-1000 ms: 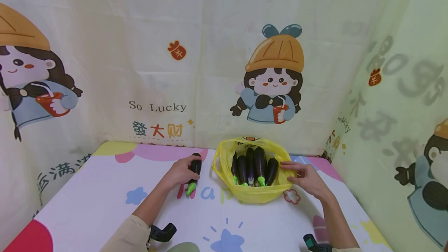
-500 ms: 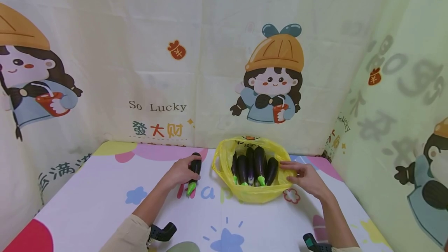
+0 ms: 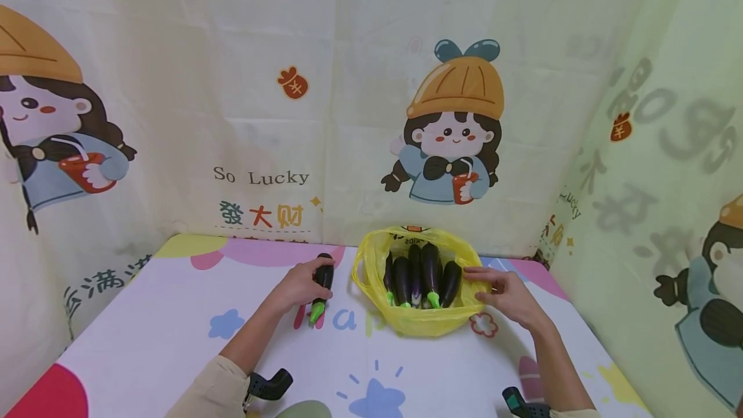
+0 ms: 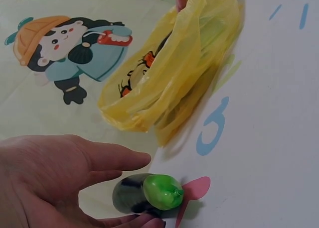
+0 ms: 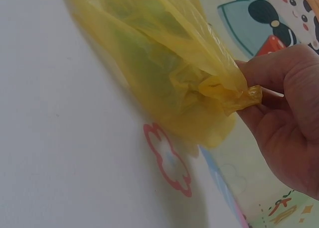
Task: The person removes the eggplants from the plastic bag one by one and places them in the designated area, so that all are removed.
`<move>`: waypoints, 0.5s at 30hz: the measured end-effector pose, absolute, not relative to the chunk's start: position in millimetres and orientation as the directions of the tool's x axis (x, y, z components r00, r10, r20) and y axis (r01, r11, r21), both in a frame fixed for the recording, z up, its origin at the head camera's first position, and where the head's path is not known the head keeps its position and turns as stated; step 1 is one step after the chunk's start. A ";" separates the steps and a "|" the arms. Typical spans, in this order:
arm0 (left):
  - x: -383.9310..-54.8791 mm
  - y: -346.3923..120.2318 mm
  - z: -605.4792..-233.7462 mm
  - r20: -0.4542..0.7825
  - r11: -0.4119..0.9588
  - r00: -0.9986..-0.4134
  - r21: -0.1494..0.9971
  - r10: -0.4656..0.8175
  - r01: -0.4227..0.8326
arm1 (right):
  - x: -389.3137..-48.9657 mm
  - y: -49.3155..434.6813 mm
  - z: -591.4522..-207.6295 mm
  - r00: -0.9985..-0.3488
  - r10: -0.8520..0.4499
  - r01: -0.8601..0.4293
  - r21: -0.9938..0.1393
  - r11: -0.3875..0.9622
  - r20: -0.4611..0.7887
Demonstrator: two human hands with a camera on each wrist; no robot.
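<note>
Yellow bag (image 3: pixel 415 326) left of right grip (image 3: pixel 509 295), edge pinched there | left grip (image 3: pixel 299 286) curled round eggplant (image 3: pixel 325 276) | progress, judged: partway; five eggplants (image 3: pixel 415 269) visible inside bag, one outside

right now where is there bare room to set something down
Free: the table nearer than the yellow bag, between left forearm and right forearm; also left of the left forearm. A narrow gap separates bag and lone eggplant. Crowded: the bag, eggplants inside, right hand pinching its edge.

Probably a makeshift booth: cartoon-printed cloth walls (image 3: pixel 362 102) enclose a patterned table (image 3: pixel 157 340) on three sides.
</note>
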State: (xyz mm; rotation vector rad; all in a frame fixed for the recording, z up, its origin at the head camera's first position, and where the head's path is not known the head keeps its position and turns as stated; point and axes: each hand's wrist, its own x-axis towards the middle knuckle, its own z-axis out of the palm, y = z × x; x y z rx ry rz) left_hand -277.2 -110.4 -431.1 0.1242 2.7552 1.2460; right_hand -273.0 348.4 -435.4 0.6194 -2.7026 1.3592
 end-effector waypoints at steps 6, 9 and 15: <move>-276.5 -110.7 -430.1 -0.074 0.674 -0.991 0.739 0.113 0.021 | -272.2 347.5 -434.5 -0.922 -0.321 -0.362 -0.769 0.527 0.214; -277.1 -111.2 -430.0 -0.074 0.682 -0.991 0.731 0.115 0.024 | -271.7 347.2 -434.2 -0.925 -0.317 -0.358 -0.768 0.531 0.211; -276.5 -111.7 -428.5 -0.081 0.690 -0.991 0.724 0.110 0.018 | -272.4 347.7 -434.6 -0.923 -0.321 -0.363 -0.764 0.534 0.214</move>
